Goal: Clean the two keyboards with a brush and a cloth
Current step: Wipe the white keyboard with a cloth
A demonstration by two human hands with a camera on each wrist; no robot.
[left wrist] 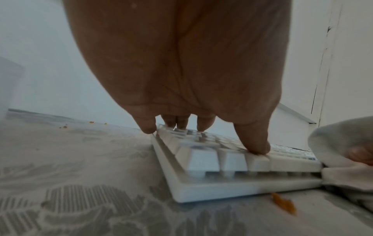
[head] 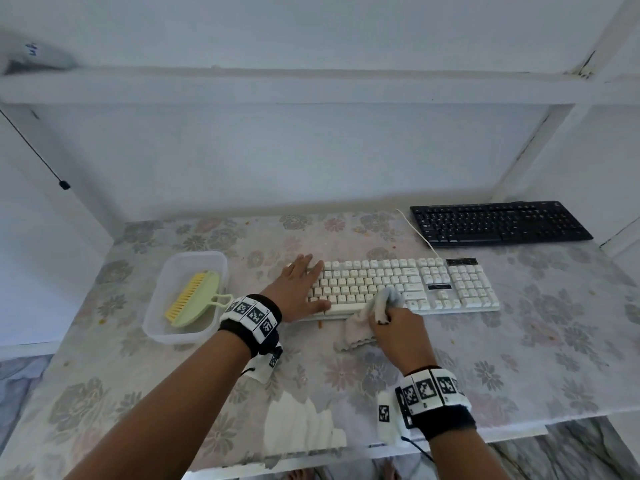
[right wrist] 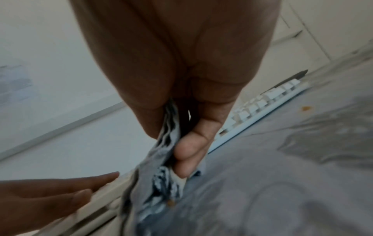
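A white keyboard (head: 433, 282) lies across the middle of the flowered table. My left hand (head: 304, 289) lies flat on its left end, fingers straight, pressing keys (left wrist: 203, 143). My right hand (head: 391, 320) grips a pale cloth (head: 367, 320) bunched over the keyboard's front edge near the middle; the wrist view shows the cloth (right wrist: 161, 175) pinched between thumb and curled fingers. A black keyboard (head: 498, 221) rests at the back right. The green brush (head: 194, 299) with yellow bristles lies in a clear plastic tub (head: 166, 327) at the left.
Orange crumbs (left wrist: 282, 204) lie on the table by the white keyboard's front edge and further back. The white keyboard's cable (head: 415, 230) runs past the black keyboard. A shelf beam (head: 311, 88) crosses overhead. The table's front edge (head: 450, 441) is near my right wrist.
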